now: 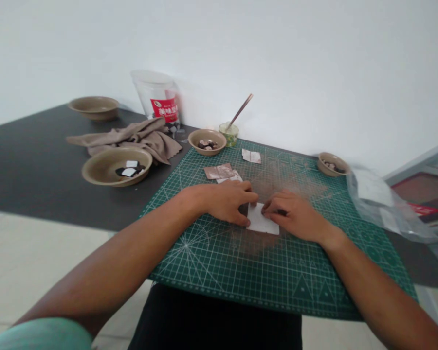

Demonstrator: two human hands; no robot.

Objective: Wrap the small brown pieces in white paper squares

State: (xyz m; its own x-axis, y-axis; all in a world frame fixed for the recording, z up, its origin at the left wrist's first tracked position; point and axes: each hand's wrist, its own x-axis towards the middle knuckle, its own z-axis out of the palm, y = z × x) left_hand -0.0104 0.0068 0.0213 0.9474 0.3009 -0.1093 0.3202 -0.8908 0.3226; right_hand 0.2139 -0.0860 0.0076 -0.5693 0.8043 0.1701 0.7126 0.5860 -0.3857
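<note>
A small white paper piece [263,222] lies on the green cutting mat [277,272] between my hands. My left hand [228,201] rests on its left side with fingers curled, thumb and fingertips pinching its edge over a dark bit. My right hand [294,216] presses on its upper right with fingers bent and closed together. More folded paper pieces [222,172] lie just beyond my left hand, and another paper scrap [251,156] sits farther back on the mat.
A large tan bowl [107,170] with dark and white pieces, a cloth [131,138], a back bowl [94,107], a plastic jar [158,99], a small bowl [207,142], a glue cup with stick [229,132], a right-hand bowl [332,164] and a plastic bag [379,199] surround the mat.
</note>
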